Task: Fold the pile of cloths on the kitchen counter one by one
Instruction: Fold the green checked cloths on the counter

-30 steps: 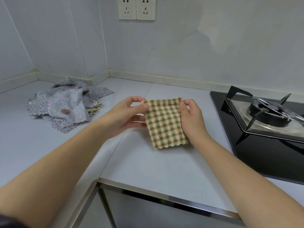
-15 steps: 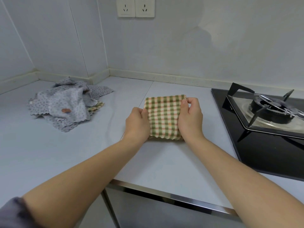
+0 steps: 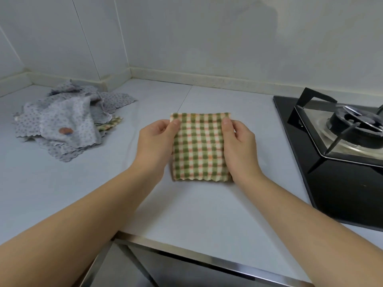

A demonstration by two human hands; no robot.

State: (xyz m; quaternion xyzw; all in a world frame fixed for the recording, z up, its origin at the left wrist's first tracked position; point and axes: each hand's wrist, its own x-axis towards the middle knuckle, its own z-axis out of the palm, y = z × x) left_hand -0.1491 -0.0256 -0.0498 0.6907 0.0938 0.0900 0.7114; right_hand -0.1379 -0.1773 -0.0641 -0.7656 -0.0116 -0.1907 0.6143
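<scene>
Left hand [image 3: 155,144] slid outward | checked cloth [image 3: 199,149] square, scallop-edged, seemingly pinched

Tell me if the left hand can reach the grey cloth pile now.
Probably yes: only bare counter lies between the left hand and the grey cloth pile, though it must first release the checked cloth.
</scene>
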